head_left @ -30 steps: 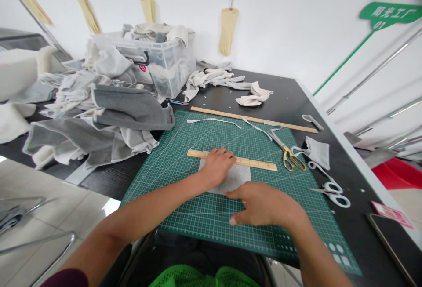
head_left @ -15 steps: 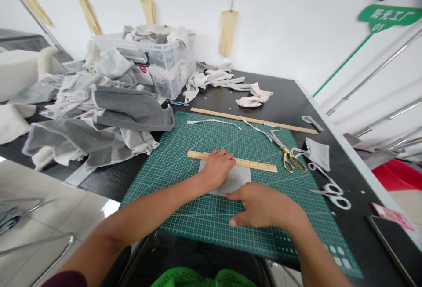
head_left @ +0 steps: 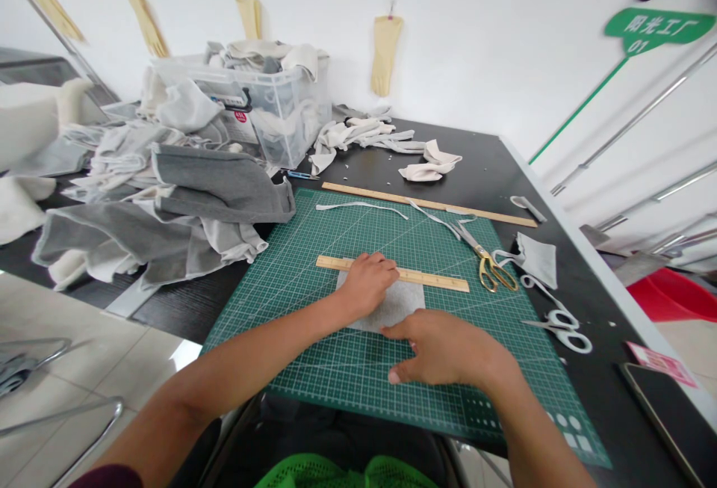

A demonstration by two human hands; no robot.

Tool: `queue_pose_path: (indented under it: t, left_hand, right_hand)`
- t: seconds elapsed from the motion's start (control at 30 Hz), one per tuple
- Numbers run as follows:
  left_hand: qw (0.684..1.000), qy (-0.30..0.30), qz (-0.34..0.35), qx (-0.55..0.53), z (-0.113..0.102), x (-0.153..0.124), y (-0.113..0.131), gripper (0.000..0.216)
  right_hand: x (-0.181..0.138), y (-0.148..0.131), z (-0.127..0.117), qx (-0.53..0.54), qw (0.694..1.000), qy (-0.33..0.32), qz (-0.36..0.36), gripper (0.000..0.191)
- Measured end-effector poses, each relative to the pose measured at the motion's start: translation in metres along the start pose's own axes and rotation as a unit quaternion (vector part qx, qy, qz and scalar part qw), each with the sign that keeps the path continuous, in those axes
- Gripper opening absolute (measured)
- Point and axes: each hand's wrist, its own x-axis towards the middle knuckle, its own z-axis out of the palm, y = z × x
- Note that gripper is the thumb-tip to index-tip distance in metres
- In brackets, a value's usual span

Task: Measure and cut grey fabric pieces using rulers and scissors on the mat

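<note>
A small grey cloth piece (head_left: pixel 404 300) lies flat on the green cutting mat (head_left: pixel 291 301), with a short wooden ruler (head_left: pixel 440 280) across its upper part. My left hand (head_left: pixel 367 282) presses down on the ruler and the cloth, its fingers together over the ruler's far edge. At the cloth's near edge, the index fingertip of my right hand (head_left: pixel 448 346) touches or nearly touches the fabric. That hand's thumb and index finger are apart and nothing shows between them. Gold-handled scissors (head_left: pixel 490 267) rest on the mat to the right of the ruler.
White-handled scissors (head_left: pixel 565 329) straddle the mat's right edge, near a phone (head_left: pixel 664 413). A long wooden ruler (head_left: pixel 426 204) crosses the mat's far edge. Heaped grey cloth (head_left: pixel 218 185) and a clear plastic bin (head_left: pixel 285 114) stand at the left; fabric scraps (head_left: pixel 364 133) lie behind.
The whole view has shifted very slightly. Both hands, the ruler and the cloth keep their places on the mat.
</note>
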Motion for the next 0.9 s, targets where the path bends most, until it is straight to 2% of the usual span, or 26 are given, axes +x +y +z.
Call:
queue_pose_path:
  t: [0.3,0.7,0.9]
  left_hand:
    - [1.000,0.014,0.008,-0.015,0.002,-0.001,-0.002,0.028]
    - [1.000,0.007,0.008,-0.006,0.000,0.000,0.000,0.028]
    - [1.000,0.005,0.009,-0.014,0.000,-0.001,0.000,0.025]
  right_hand:
    - [0.000,-0.002,0.000,-0.005,1.000,0.006,-0.009,0.056]
    - [0.000,0.000,0.000,-0.005,1.000,0.004,-0.003,0.063]
    - [-0.003,0.006,-0.015,0.018,0.999,0.009,-0.025,0.047]
